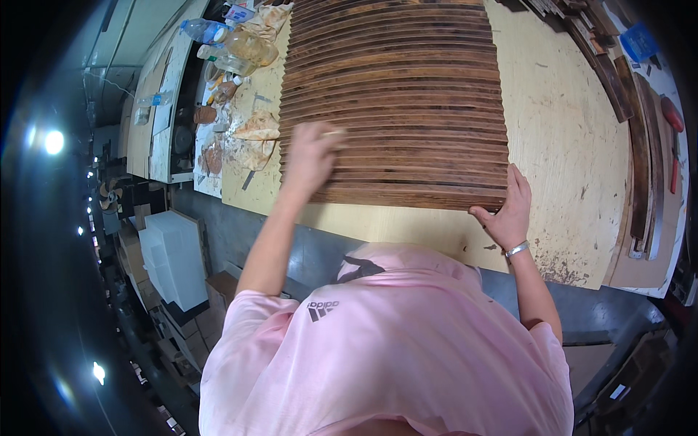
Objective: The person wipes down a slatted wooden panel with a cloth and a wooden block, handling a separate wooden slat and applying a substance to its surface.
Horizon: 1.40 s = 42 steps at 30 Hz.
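Observation:
A dark brown wooden slatted panel (396, 109) lies on the pale worktop, its ridged strips running left to right. My left hand (311, 156) is over the panel's near left part, fingers closed around a small pale piece (336, 134). That hand is slightly blurred, and I cannot tell what the piece is. At the near right corner of the panel rests my right hand (507, 207), with a silvery band at its wrist. Its fingers stretch along the right edge and its thumb reaches to the front edge.
Plastic bottles (247, 47) and stained crumpled cloths (256, 127) sit left of the panel. Along the right side lie dark wooden strips (640, 160), a red-handled tool (672, 114) and a blue container (638, 42). White foam-like blocks (173, 258) stand on the left, below table height.

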Each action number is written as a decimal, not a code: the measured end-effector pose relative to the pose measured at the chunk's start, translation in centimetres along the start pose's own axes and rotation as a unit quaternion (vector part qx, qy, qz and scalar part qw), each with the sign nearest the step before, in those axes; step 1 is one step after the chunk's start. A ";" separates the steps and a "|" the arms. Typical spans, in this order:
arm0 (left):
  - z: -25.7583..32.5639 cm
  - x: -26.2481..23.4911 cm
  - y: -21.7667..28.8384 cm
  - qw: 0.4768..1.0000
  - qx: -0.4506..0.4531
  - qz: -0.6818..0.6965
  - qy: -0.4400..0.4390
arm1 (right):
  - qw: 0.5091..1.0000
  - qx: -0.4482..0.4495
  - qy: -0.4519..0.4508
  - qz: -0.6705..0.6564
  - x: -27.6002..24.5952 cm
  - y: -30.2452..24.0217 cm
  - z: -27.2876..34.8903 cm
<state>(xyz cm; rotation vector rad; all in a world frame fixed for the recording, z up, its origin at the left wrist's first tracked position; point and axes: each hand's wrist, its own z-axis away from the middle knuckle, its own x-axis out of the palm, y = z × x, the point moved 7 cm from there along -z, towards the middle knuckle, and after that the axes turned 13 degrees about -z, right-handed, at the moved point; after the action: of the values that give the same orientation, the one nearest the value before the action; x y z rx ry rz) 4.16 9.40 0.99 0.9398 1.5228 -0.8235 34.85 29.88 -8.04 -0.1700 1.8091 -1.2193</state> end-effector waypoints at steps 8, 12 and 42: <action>-5.8 -1.6 0.3 0.997 -0.015 0.025 0.065 | 1.000 -0.025 0.015 -0.005 0.0 0.3 0.2; -15.1 0.5 11.5 0.980 0.116 0.130 0.094 | 1.000 -0.021 0.001 -0.005 -0.1 0.1 0.0; -21.0 4.2 17.0 0.969 0.227 0.091 0.028 | 0.997 0.001 -0.024 -0.068 -1.1 0.7 -0.6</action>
<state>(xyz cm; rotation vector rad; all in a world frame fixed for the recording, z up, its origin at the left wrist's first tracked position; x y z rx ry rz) 9.96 36.07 -0.22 1.4272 1.2912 -1.0401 35.31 31.21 -7.90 -0.3237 1.7775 -1.3014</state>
